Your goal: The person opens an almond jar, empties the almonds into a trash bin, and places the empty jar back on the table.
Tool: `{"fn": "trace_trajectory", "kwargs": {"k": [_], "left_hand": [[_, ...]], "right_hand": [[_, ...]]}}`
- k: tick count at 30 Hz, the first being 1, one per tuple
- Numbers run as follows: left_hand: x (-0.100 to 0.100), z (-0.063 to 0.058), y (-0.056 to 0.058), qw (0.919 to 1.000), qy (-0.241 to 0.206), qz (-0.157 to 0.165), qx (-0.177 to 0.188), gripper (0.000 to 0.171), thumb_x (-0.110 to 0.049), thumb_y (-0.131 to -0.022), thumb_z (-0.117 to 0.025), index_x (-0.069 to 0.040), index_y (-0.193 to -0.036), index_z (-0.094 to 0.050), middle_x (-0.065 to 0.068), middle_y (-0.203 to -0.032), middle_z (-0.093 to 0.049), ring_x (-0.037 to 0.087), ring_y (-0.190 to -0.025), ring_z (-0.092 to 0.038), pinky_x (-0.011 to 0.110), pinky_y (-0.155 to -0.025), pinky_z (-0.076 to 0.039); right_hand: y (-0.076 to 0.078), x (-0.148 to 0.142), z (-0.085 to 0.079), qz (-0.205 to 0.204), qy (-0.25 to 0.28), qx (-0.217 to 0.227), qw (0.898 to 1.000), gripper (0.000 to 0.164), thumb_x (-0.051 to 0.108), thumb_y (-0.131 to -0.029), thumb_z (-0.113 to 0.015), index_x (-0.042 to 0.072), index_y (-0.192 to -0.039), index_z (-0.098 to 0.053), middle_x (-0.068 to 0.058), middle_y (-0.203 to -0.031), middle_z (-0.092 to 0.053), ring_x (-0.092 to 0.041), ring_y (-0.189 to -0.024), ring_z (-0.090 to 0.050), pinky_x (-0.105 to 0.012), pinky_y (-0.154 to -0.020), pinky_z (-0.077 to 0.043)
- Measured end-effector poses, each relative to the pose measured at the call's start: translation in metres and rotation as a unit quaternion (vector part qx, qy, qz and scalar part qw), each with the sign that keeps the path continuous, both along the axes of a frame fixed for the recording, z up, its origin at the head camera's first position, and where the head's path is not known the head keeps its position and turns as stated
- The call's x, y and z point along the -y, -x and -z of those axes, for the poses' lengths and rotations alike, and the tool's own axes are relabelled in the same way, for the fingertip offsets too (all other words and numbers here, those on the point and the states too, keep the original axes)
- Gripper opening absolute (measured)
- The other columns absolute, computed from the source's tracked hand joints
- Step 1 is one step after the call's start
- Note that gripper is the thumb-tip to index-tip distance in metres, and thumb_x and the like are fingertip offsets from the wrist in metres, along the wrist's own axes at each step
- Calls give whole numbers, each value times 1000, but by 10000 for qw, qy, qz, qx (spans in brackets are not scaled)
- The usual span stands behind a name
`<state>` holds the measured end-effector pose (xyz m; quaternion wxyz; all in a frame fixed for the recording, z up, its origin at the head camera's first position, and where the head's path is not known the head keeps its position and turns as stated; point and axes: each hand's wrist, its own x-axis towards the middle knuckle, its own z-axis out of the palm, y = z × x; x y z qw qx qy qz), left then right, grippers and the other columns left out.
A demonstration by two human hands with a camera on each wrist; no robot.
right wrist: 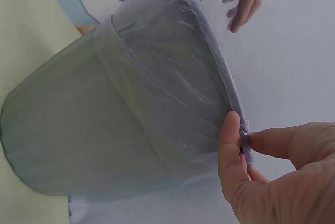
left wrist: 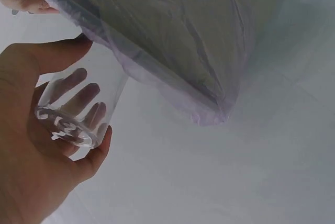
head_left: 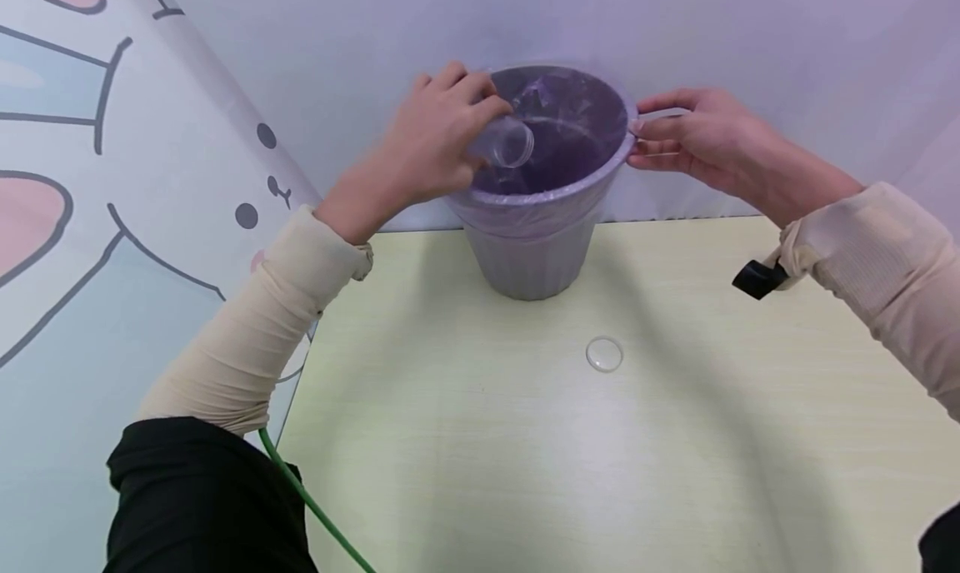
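Observation:
A purple-grey trash bin (head_left: pixel 528 261) stands near the table's back edge, with a thin purple bag (right wrist: pixel 162 62) lining it and folded over its rim. My left hand (head_left: pixel 442 140) grips a clear plastic jar (head_left: pixel 512 143), tilted with its mouth over the bin's opening. In the left wrist view, the fingers wrap the jar (left wrist: pixel 78 98) and show through its clear wall; I see nothing inside it. On the right, my right hand (head_left: pixel 708 140) pinches the bin's rim and bag edge between thumb and fingers, plainly seen in the right wrist view.
A clear round lid (head_left: pixel 604 354) lies on the pale wooden table (head_left: pixel 480 440) in front of the bin. Behind it hangs a whitish backdrop (head_left: pixel 750 32); a cartoon-printed sheet (head_left: pixel 172 173) covers the left side. A green cable (head_left: pixel 318 506) runs by the left sleeve.

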<state>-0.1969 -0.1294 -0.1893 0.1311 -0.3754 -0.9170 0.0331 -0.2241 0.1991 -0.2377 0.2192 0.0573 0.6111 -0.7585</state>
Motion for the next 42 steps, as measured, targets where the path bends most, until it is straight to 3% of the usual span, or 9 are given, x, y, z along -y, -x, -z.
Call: {"fn": "trace_trajectory", "kwargs": {"k": [10,17,20,25,33,42], "left_hand": [[6,-7,0,9995,-66,-135,-263,42,-20,-88,-80,-6,-126,-66,17,-124,-66,38,-113,-54,54,-88,-47],[11,-12,-1,9993,-220,-224,-223,45,-28,-90,-82,-6,-126,-68,17,-120,-67,36,-107,-54,51,-88,-49],[11,-12,1,9991,-329,-280,-38,45,-32,-91,-82,-6,-126,-69,16,-120,-68,35,-106,-54,50,-91,-49],[11,-14,3,9943,-784,-442,572,45,-39,-92,-80,-10,-125,-71,10,-125,-70,32,-111,-56,47,-98,-48],[4,-15,4,9765,-1633,-528,1301,46,-46,-91,-79,-14,-125,-73,1,-124,-74,19,-116,-64,36,-107,-46],[-3,-15,0,9596,-2165,-737,1642,47,-50,-91,-78,-18,-125,-73,-4,-126,-75,11,-115,-65,29,-103,-48]], "right_hand": [[-1,2,0,31,65,50,10000,56,3,-96,-72,12,-144,-44,-10,-107,-70,-24,-88,-74,-33,-78,-64],[0,3,0,18,40,27,10000,58,4,-95,-72,12,-144,-43,-9,-108,-69,-24,-89,-74,-33,-78,-64],[0,4,0,37,37,-3,10000,58,4,-95,-73,13,-144,-43,-9,-107,-69,-24,-89,-74,-33,-77,-64],[0,4,0,79,47,51,9999,58,4,-95,-73,13,-144,-44,-9,-108,-69,-24,-90,-73,-33,-79,-64],[0,4,1,101,109,65,9999,56,2,-95,-73,12,-143,-45,-10,-107,-70,-25,-89,-73,-33,-79,-64],[-1,4,2,107,197,73,9997,53,1,-95,-71,11,-141,-47,-11,-102,-70,-26,-86,-73,-33,-78,-64]]}}
